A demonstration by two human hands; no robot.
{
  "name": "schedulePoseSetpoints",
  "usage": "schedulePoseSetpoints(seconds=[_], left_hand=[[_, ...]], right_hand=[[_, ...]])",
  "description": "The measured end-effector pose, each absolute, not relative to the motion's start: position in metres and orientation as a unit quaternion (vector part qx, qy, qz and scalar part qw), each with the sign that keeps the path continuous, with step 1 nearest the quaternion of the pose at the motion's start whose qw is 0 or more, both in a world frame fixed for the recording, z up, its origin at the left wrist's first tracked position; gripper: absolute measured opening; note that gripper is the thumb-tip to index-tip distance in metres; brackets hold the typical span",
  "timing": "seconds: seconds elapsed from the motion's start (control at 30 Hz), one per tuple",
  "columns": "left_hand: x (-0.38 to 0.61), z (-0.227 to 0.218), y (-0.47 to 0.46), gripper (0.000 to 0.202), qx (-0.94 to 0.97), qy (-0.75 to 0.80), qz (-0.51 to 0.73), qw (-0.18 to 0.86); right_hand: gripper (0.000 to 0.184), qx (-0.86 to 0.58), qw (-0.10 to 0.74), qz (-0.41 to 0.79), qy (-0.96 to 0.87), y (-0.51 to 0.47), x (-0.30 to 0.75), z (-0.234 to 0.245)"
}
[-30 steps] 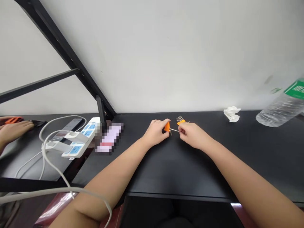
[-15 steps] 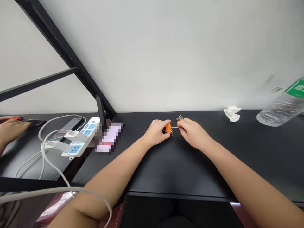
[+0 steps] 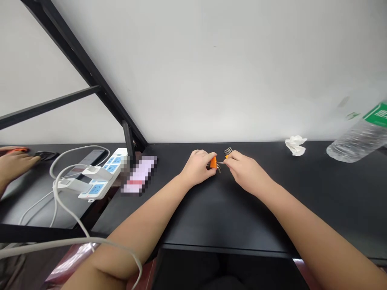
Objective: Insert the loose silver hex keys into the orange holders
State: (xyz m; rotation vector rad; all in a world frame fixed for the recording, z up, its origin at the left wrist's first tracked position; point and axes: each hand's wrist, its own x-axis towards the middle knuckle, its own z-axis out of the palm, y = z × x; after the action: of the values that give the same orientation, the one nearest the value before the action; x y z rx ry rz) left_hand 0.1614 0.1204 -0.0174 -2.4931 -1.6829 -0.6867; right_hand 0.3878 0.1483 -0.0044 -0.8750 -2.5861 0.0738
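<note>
My left hand (image 3: 199, 168) is closed around an orange hex key holder (image 3: 213, 162), which it grips between thumb and fingers above the black desk. A bent hex key (image 3: 219, 168) sticks out below the holder's right side. My right hand (image 3: 243, 169) pinches a thin metal hex key (image 3: 220, 162), whose visible length reaches across to the holder; whether its tip is inside I cannot tell. Just behind the right fingers lies a second orange piece (image 3: 227, 156) with several dark thin rods (image 3: 227, 150) side by side, partly hidden by that hand.
A crumpled white tissue (image 3: 296, 145) and a clear plastic bottle (image 3: 356, 139) are at the right. To the left are a blurred-out phone-like thing (image 3: 139, 175), a white power strip (image 3: 104, 175) with cables, a dark phone (image 3: 90, 161) and another person's hand (image 3: 16, 165).
My right hand has shifted slightly left toward the holder, and less of the hex key shows between the hands. My left hand has barely moved.
</note>
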Motion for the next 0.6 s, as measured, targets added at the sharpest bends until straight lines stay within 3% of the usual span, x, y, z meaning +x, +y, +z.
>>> schedulePoseSetpoints(seconds=[0.17, 0.27, 0.37, 0.5, 0.6], left_hand=[[0.17, -0.017, 0.115, 0.046, -0.823, -0.523, -0.215, 0.047], [0.174, -0.017, 0.114, 0.04, -0.834, -0.504, -0.221, 0.037], [0.17, -0.018, 0.116, 0.042, -0.832, -0.501, -0.235, 0.04], [0.158, -0.021, 0.122, 0.048, -0.815, -0.523, -0.245, 0.047], [0.155, -0.024, 0.123, 0.05, -0.808, -0.534, -0.246, 0.04]], right_hand=[[0.02, -0.278, 0.24, 0.133, -0.92, 0.149, 0.381, -0.013], [0.011, -0.311, 0.272, 0.25, -0.876, 0.151, 0.373, -0.018], [0.014, -0.366, 0.265, 0.35, -0.821, 0.155, 0.373, -0.018], [0.009, -0.403, 0.257, 0.246, -0.843, 0.167, 0.386, -0.018], [0.009, -0.436, 0.175, 0.143, -0.871, 0.177, 0.397, -0.021]])
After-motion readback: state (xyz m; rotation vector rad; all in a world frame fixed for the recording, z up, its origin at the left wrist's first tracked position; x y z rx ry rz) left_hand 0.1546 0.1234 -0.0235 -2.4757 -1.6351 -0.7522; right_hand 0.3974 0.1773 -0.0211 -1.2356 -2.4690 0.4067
